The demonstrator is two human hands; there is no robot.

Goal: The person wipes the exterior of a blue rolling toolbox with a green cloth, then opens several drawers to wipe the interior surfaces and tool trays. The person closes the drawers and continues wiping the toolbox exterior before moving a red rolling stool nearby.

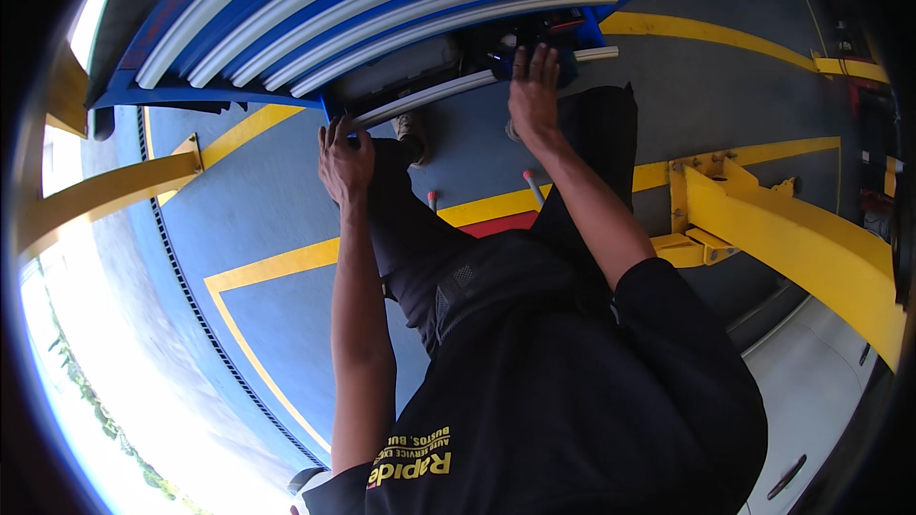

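Head view: left hand (345, 160) curls closed around the white bar (420, 101) on the blue rack (382, 10) at 11 o'clock; right hand (534, 91), fingers spread flat, presses the rack's dark end at 12. Unevenly loaded, that bar could slip or pinch fingers.

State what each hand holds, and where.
Left hand grips the lower end of a long grey metal bar. Right hand rests flat near its upper end.
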